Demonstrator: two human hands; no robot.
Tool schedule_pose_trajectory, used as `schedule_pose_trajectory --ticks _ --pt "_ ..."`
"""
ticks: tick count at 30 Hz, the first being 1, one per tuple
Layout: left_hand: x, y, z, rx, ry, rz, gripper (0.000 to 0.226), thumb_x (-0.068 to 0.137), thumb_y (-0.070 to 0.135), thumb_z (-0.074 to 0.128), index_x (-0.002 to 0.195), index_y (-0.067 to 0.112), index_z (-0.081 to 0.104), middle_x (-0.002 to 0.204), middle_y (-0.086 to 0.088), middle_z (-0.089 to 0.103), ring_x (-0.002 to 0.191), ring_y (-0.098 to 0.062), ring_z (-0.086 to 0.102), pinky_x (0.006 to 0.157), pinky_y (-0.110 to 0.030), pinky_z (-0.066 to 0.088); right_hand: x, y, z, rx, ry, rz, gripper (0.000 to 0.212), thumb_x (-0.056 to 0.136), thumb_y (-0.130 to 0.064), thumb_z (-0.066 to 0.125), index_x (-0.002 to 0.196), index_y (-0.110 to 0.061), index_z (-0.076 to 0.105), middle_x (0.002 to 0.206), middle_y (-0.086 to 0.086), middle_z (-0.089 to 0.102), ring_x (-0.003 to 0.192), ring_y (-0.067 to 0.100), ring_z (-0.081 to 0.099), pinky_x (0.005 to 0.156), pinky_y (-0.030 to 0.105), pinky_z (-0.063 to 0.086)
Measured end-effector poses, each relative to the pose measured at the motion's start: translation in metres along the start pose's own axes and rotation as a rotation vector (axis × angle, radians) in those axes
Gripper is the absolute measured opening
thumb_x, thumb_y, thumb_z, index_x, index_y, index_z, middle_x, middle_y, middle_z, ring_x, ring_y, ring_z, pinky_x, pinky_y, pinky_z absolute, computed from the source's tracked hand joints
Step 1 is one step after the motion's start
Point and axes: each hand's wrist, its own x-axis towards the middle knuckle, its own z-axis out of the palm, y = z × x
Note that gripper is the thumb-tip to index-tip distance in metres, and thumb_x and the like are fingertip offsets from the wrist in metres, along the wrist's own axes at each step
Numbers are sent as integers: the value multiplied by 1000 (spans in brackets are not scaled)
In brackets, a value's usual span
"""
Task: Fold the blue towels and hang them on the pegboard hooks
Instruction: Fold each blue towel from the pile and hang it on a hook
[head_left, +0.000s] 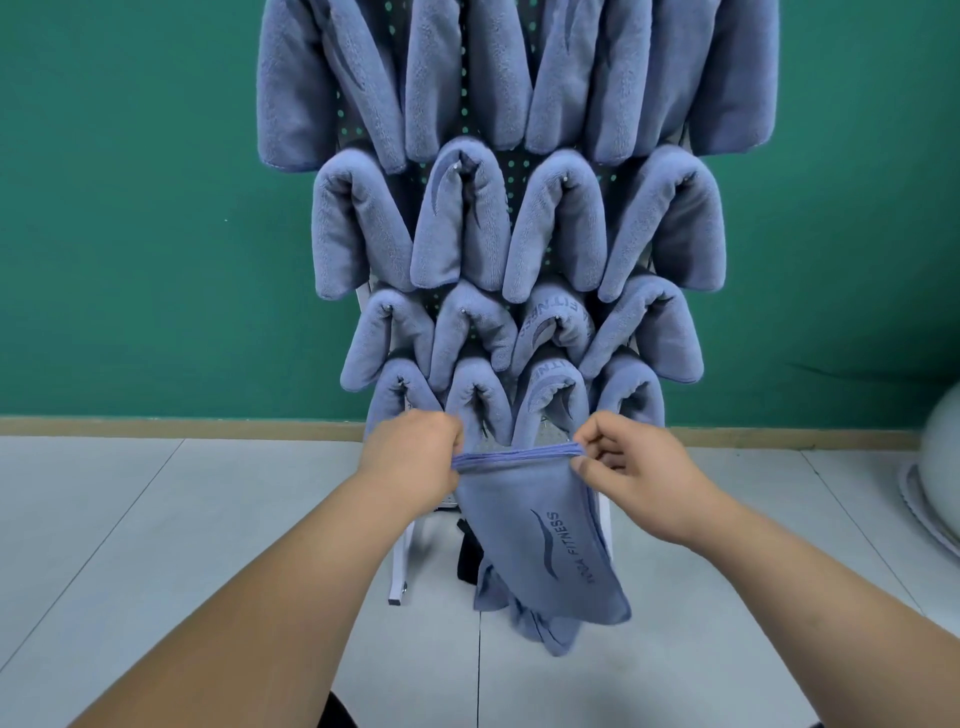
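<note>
Bare left hand (415, 460) and bare right hand (641, 470), forearms uncovered to the frame edge

The held towel (540, 545), pinched between the left hand (415, 457) and the right hand (628, 467), is soft blue cloth with a short, smooth, matt nap, a stitched hem and a darker printed logo. The hung towels (462, 218) on the pegboard (511, 171) are the same blue cloth, but their outer faces look thicker and fluffier. The pegboard is a dark, matt sheet pierced with small round holes. Its hooks (457, 165) show as small shiny metal tips, and its frame (402, 561) looks smooth and white. The floor (156, 519) is pale, smooth tile with a faint sheen. The skirting (182, 427) looks like light wood, and the wall (130, 208) is matt green.
</note>
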Motion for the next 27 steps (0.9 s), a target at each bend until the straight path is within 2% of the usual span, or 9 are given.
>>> schedule_pose_trajectory --ticks 3,4,6,9,11,14,19,22,27 --pt "-3 7 3 -360 -112 168 46 83 47 81 123 43 59 116 25 65 111 -4 60 90 -30 50 0 -7 13 -17 8 -63 18 95 -18 75 91 -32 65 80 -14 67 70 7 60 72 28 55" --pt "-7 14 2 -512 -152 203 48 84 50 82 126 43 60 117 27 66 110 2 61 94 -27 51 0 -8 16 -30 7 -84 16 94 -18 76 91 -31 67 81 -14 69 72 6 62 73 24 54" --pt "-9 25 5 -639 -125 248 31 88 46 81 116 41 68 103 20 73 98 1 67 90 -31 57 0 -11 20 -34 12 -106 14 93 -18 78 92 -30 71 83 -12 72 75 8 66 74 19 53" --pt "-9 33 7 -574 -6 254 15 94 45 75 106 36 72 88 14 74 84 -4 68 80 -39 57 1 -12 22 15 56 -88 14 92 -17 78 92 -30 73 84 -11 74 75 9 68 75 21 55" --pt "-9 34 6 -553 71 275 14 98 46 69 108 36 72 90 15 73 85 -4 66 80 -38 56 1 -13 21 46 69 -65 13 93 -19 78 93 -31 72 84 -10 73 71 8 66 75 25 57" --pt "-9 35 3 -485 181 348 16 102 45 61 111 35 70 100 15 69 96 -8 63 83 -39 53 1 -10 20 54 -13 -31 17 91 -22 79 100 -32 68 83 -8 72 66 10 62 71 33 58" --pt "-12 39 -6 -395 287 501 20 104 48 54 115 38 68 103 15 66 98 -12 64 85 -40 52 0 -4 22 -225 -138 -32 26 84 -38 81 105 -34 67 83 -13 74 76 6 69 73 31 58" --pt "-12 36 -15 -501 348 509 19 104 39 60 117 30 71 104 15 67 99 -9 64 89 -35 52 3 4 21 -304 -197 17 18 84 -39 80 97 -32 70 82 -13 74 78 4 69 75 32 59" --pt "-10 17 -29 -810 418 335 13 102 20 69 112 23 74 104 19 72 102 -1 66 92 -14 46 8 26 9 -453 -198 86 31 79 -52 77 98 -28 69 84 -10 71 78 11 65 75 40 57"
